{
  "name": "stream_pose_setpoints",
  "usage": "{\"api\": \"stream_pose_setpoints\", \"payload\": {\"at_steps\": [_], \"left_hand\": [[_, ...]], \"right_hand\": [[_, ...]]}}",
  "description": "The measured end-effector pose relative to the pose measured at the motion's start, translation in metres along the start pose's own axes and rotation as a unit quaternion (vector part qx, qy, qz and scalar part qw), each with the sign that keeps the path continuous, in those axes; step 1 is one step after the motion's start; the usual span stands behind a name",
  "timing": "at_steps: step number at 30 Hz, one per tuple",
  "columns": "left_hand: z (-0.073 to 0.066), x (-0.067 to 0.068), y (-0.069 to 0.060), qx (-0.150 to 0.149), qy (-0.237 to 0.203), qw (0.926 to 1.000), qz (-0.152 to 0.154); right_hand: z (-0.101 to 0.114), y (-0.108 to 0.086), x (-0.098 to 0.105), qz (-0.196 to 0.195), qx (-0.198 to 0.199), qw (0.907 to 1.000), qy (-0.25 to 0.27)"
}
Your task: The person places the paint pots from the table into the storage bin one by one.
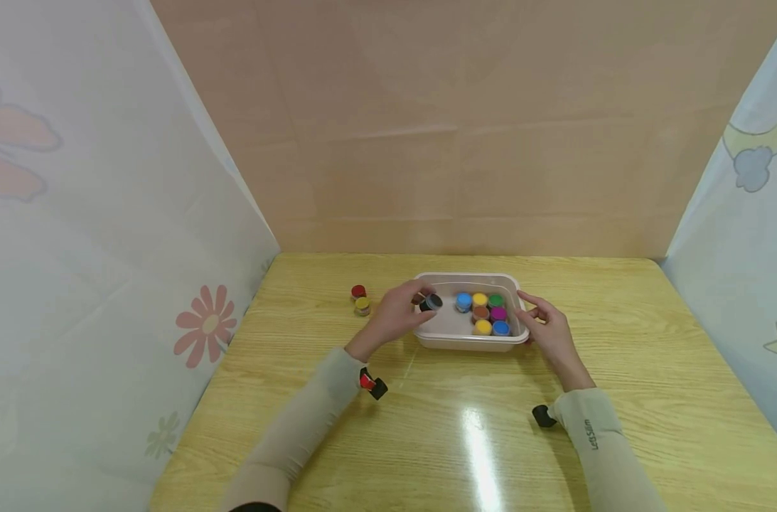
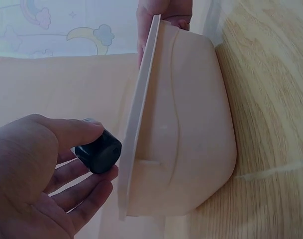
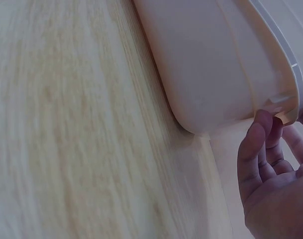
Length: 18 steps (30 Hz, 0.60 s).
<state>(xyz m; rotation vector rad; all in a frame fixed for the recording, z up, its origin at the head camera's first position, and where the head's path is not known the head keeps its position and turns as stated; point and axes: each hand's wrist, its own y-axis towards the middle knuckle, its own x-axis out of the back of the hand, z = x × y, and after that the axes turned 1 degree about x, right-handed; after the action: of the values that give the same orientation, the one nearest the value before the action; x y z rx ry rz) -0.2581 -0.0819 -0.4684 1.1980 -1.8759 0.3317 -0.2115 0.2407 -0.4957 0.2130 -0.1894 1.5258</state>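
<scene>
Thumb and fingers of my left hand (image 1: 394, 311) pinch a small paint jar (image 1: 432, 302), black in colour, above the left end of a pale pink plastic container (image 1: 468, 340). The left wrist view shows the black jar tilted, beside the container's rim. At the other end, my right hand (image 1: 551, 333) grips the container's right rim; in the right wrist view its fingers (image 3: 252, 142) curl under that edge. Several jars stand grouped in the container's right half, among them a light blue jar (image 1: 463, 302), a green jar (image 1: 495, 301) and a purple jar (image 1: 497, 313).
Left of the container, a red-lidded jar (image 1: 358, 291) and a yellow-lidded jar (image 1: 362, 306) stand close together on the wooden table (image 1: 426, 441). A brown paper backdrop (image 1: 465, 142) rises behind the table, with patterned cloth at both sides.
</scene>
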Motion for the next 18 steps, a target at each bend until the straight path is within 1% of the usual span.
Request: {"api": "stream_pose_setpoints", "payload": {"at_steps": [3, 7, 10, 15, 18], "left_hand": [[-0.001, -0.006, 0.006, -0.006, 0.001, 0.9999, 0.012], [-0.003, -0.013, 0.012, -0.024, -0.007, 0.9994, 0.026], [-0.005, -0.017, 0.016, -0.034, -0.002, 0.9989, 0.033], [-0.007, -0.025, 0.027, -0.035, 0.028, 0.9979, 0.046], [-0.01, -0.029, 0.033, -0.035, 0.027, 0.9974, 0.056]], "right_hand": [[0.004, -0.003, -0.001, 0.002, 0.001, 1.0, 0.001], [0.003, -0.003, -0.001, 0.004, 0.0, 1.0, 0.006], [-0.003, -0.001, 0.0, 0.002, -0.001, 1.0, 0.006], [-0.021, 0.008, 0.002, -0.001, -0.002, 1.0, -0.003], [-0.027, 0.011, 0.002, -0.003, 0.0, 1.0, -0.008]]}}
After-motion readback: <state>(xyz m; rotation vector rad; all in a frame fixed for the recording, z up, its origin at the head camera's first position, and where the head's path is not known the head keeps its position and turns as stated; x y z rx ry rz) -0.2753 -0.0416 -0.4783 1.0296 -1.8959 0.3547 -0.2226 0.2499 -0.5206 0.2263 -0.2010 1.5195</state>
